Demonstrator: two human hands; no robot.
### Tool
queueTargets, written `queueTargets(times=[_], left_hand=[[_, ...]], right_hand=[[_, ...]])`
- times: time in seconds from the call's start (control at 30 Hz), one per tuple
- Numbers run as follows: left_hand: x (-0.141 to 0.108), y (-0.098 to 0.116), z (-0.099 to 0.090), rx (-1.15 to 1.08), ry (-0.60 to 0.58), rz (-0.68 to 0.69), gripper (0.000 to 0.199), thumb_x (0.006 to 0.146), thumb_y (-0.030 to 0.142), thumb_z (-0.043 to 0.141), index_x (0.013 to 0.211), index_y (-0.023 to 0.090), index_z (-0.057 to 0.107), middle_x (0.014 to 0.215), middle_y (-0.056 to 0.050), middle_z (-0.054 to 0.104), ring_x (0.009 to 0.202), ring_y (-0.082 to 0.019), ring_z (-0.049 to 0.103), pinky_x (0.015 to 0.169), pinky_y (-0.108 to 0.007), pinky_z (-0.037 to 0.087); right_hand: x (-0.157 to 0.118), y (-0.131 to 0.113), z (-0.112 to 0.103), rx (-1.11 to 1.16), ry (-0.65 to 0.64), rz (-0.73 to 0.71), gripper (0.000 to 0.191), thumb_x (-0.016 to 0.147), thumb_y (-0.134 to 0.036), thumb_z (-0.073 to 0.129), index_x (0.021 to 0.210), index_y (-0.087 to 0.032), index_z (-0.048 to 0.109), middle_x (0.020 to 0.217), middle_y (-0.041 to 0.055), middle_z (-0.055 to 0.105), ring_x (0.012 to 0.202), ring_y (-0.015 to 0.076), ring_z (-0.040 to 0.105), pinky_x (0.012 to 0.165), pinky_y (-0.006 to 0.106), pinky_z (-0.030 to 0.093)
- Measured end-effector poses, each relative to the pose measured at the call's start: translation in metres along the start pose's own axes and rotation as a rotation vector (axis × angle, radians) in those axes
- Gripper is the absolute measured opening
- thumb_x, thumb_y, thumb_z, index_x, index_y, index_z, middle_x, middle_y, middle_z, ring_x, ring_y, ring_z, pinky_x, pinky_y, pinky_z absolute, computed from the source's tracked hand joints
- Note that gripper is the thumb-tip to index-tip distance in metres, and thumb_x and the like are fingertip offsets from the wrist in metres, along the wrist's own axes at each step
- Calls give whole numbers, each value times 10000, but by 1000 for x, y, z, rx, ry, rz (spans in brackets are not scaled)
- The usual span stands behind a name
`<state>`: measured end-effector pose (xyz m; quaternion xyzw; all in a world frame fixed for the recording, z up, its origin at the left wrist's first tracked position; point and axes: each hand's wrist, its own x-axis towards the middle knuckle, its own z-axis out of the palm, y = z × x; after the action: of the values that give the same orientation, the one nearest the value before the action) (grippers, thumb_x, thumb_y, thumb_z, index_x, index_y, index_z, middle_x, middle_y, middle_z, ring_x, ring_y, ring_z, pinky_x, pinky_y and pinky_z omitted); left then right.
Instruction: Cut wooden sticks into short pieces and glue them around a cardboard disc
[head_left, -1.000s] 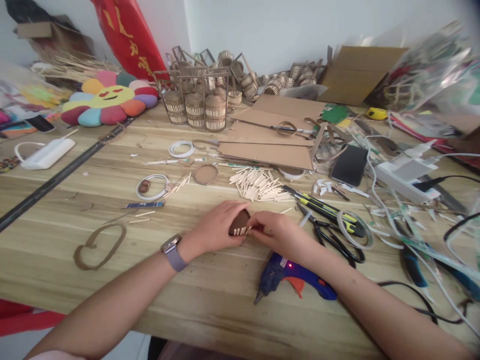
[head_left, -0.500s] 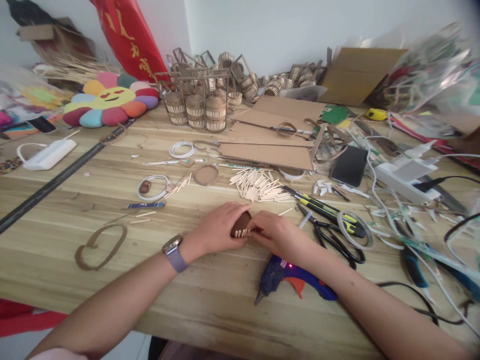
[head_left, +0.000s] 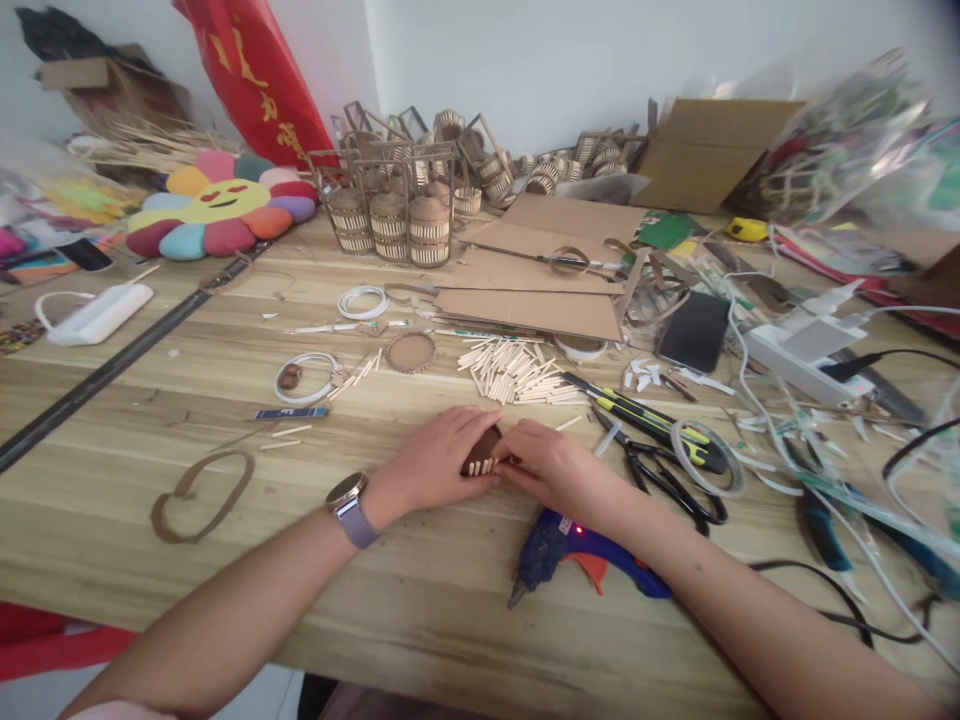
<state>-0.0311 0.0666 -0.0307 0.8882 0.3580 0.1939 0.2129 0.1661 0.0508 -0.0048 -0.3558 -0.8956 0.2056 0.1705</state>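
Note:
My left hand [head_left: 435, 455] is wrapped round a small dark-brown cardboard disc [head_left: 484, 448], held just above the tabletop. A few short pale wooden sticks [head_left: 482, 466] stand in a row along the disc's near edge. At the right end of that row, my right hand [head_left: 551, 465] is closed in a pinch; its fingertips largely cover the short stick there. Under my right forearm lies a blue glue gun [head_left: 541, 555] with a lit red light and its nozzle toward me. A heap of loose wooden sticks [head_left: 517, 372] lies beyond my hands.
Scissors [head_left: 660, 480], a box cutter [head_left: 645, 415] and a clear tape roll [head_left: 705, 458] lie to the right, near a white power strip [head_left: 810, 360] with cables. Cardboard sheets [head_left: 532, 290] and finished stick baskets [head_left: 390, 225] stand behind. A brown strip loop [head_left: 202, 495] lies left.
The view has shifted very slightly. Both hands keep the same hold at the disc, with hardly any visible movement.

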Motion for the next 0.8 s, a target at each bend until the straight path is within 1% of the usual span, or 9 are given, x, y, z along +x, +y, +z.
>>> queueTargets(times=[0.1, 0.2, 0.3, 0.4, 0.47, 0.53, 0.63, 0.7, 0.8], left_hand=[[0, 1, 0, 1, 23, 20, 578, 821, 350, 640, 1339, 163, 463, 1361, -165, 558, 1283, -306, 493, 1092, -491, 391], [-2, 0, 0, -9, 50, 5, 589, 804, 297, 642, 1354, 194, 458, 1370, -131, 554, 1346, -300, 414, 1111, -490, 373], [-4, -2, -1, -15, 53, -24, 715, 749, 255, 695, 1402, 204, 407, 1442, -118, 485, 1394, -310, 330, 1139, -504, 335], [-4, -5, -1, -34, 51, -26, 837, 715, 317, 762, 1432, 173, 354, 1495, -158, 406, 1388, -327, 329, 1156, -526, 297], [-4, -5, 0, -55, 57, -40, 866, 710, 337, 774, 1439, 171, 337, 1472, -173, 426, 1365, -331, 361, 1144, -535, 310], [-4, -5, 0, -67, 66, -57, 846, 721, 304, 757, 1443, 190, 330, 1434, -163, 465, 1335, -329, 400, 1126, -539, 335], [-4, -5, 1, -66, 74, -66, 803, 738, 242, 717, 1442, 206, 332, 1396, -151, 497, 1309, -318, 432, 1112, -527, 360], [-4, -5, 2, -63, 74, -62, 792, 740, 229, 706, 1439, 204, 334, 1391, -151, 499, 1306, -316, 436, 1108, -522, 367], [-4, -6, 2, -59, 77, -54, 780, 741, 227, 700, 1431, 193, 337, 1386, -157, 503, 1301, -313, 440, 1103, -518, 374]], right_hand=[[-1, 0, -3, -28, 3, -7, 112, 854, -95, 600, 937, -162, 635, 859, 82, 674, 840, 214, 620, 729, 316, 505], [-3, -4, -19, -62, 42, 54, 169, 868, -190, 613, 1035, -169, 627, 875, 84, 684, 813, 213, 624, 714, 323, 502], [-11, -12, -42, -108, 18, 153, 95, 896, -243, 559, 897, -188, 637, 803, 56, 679, 730, 191, 614, 663, 297, 473], [-30, -15, -61, -166, -121, 251, 237, 910, -320, 537, 712, -209, 604, 687, 29, 650, 619, 179, 588, 566, 281, 420], [-47, -13, -66, -214, -229, 316, 283, 888, -364, 567, 649, -216, 598, 659, 37, 662, 557, 184, 586, 514, 286, 385], [-64, -11, -64, -256, -307, 377, 207, 818, -351, 649, 656, -222, 630, 662, 49, 692, 552, 215, 624, 500, 298, 376], [-82, -10, -51, -253, -389, 458, 111, 691, -277, 754, 725, -228, 660, 738, 64, 731, 649, 277, 691, 522, 309, 414], [-87, -12, -39, -220, -380, 496, 151, 669, -205, 746, 789, -225, 656, 781, 59, 730, 680, 268, 700, 549, 305, 443], [-89, -15, -27, -162, -332, 486, 157, 712, -133, 649, 841, -220, 624, 808, 53, 712, 684, 231, 691, 580, 291, 466]])
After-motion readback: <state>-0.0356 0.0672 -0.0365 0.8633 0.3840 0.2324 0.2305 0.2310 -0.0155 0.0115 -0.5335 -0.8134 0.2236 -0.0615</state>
